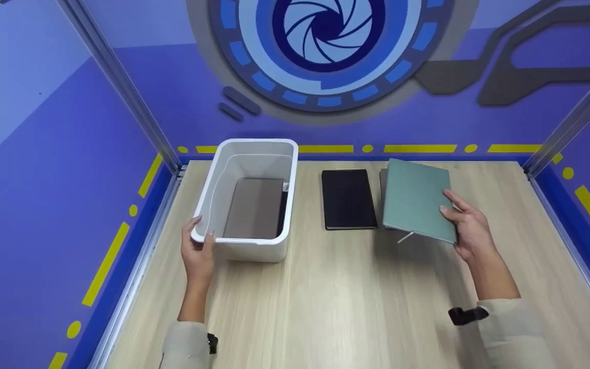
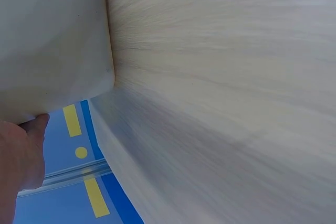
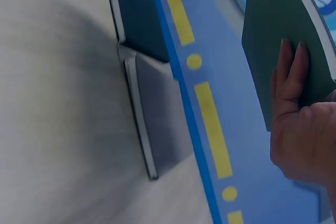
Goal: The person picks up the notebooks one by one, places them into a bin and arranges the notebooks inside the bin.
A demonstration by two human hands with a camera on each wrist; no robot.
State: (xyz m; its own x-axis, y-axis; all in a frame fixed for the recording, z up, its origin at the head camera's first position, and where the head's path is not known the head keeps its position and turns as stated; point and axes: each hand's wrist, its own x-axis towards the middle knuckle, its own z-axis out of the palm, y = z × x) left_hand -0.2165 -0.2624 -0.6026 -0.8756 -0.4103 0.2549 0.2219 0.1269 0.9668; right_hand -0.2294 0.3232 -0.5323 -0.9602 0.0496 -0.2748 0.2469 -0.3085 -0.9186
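My left hand (image 1: 197,259) grips the near left corner of a white plastic bin (image 1: 249,241), thumb and fingers about its rim. Inside the bin lies a taupe notebook (image 1: 256,205), with a dark item (image 1: 284,210) partly showing beside it. At the right, my right hand (image 1: 474,230) holds a green notebook (image 1: 418,197) by its right edge, thumb on the cover and fingers underneath. This notebook is raised above the table and tilted, a pale ribbon hanging from its lower edge. Below it rests a grey notebook (image 3: 160,119), mostly hidden in the head view.
A black notebook (image 1: 349,200) lies flat on the wooden table (image 1: 320,302), between the bin and the grey notebook. Blue panels with yellow marks (image 1: 420,148) stand behind and on both sides. Metal posts (image 1: 141,102) rise at the back corners.
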